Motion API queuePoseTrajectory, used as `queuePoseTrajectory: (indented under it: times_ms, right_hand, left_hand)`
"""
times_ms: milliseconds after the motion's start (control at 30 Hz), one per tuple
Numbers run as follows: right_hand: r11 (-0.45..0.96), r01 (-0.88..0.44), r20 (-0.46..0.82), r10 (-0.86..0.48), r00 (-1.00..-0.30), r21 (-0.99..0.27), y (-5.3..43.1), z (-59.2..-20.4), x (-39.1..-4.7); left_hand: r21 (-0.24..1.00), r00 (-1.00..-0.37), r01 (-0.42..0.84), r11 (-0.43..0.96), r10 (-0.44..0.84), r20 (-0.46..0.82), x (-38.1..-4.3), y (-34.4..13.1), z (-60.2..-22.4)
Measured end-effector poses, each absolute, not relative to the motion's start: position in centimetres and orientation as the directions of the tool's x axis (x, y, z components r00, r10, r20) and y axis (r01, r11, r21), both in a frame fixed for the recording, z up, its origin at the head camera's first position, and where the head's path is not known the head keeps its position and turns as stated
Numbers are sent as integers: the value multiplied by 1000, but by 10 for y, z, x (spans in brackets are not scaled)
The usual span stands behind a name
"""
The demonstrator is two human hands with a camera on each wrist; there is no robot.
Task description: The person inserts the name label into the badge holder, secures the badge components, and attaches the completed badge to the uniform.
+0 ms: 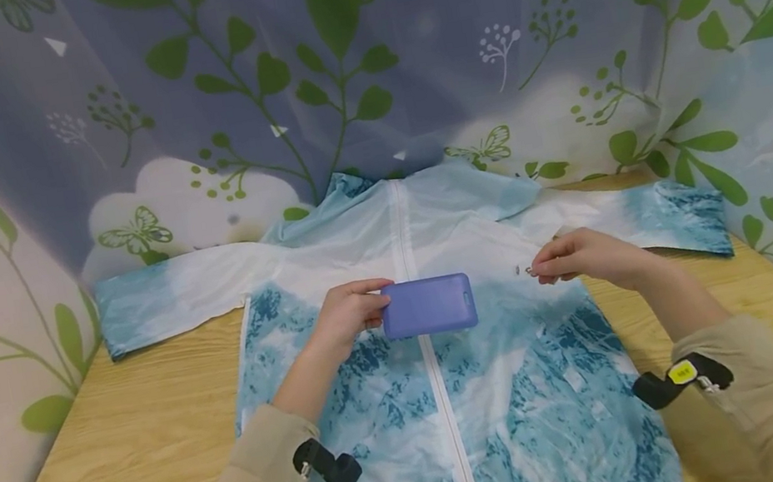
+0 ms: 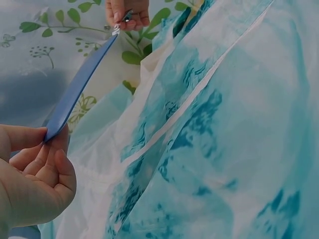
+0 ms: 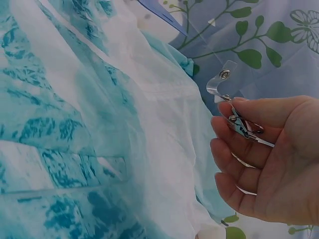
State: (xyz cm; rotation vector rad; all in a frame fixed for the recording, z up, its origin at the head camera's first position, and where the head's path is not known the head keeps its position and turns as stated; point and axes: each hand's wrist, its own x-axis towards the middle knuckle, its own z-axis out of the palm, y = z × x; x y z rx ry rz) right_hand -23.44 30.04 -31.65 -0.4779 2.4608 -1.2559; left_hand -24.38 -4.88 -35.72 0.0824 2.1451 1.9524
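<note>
My left hand (image 1: pixel 349 316) pinches one short end of a blue-violet badge holder (image 1: pixel 429 306), thumb against fingers. The holder has a small slot at its other end and hovers over the jacket, seen nearly edge-on in the left wrist view. To the right, my right hand (image 1: pixel 590 258) pinches a metal badge clip (image 3: pixel 240 127) between thumb and fingers. From the clip, a clear plastic strap (image 3: pixel 214 85) with a metal snap sticks out, its free end loose. A gap separates strap and holder in the head view. Beneath both hands lies a blue-and-white zip jacket (image 1: pixel 531 387).
The jacket is spread with its sleeves (image 1: pixel 175 295) out to both sides and a white zip (image 1: pixel 447 417) down the middle. It lies on a wooden table (image 1: pixel 131 450). A curtain (image 1: pixel 300 78) printed with leaves and butterflies stands behind and along both sides.
</note>
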Motion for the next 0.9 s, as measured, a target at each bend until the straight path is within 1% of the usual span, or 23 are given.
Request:
queuePoseTrajectory:
  times_ms: [200, 300, 500, 667, 900]
  right_hand:
    - [573, -161, -146, -451, -880, -804, 286, -319, -242]
    - [584, -142, -167, -442, -882, -799, 279, -322, -244]
    - [561, -105, -209, -466, -859, -821, 268, -328, -246]
    - [577, -117, -227, -489, -842, -808, 262, -330, -247]
    - [606, -134, -243, -499, -832, -784, 257, -333, -246]
  left_hand:
    - [986, -969, -121, 112, 202, -142, -244, -47, -356]
    - [986, -970, -120, 116, 196, -141, -243, -46, -355]
    - [986, -973, -116, 116, 185, -137, -244, -45, -355]
    - [987, -976, -109, 115, 178, -129, -246, -45, -355]
    - [985, -973, -134, 112, 175, -153, -243, -44, -354]
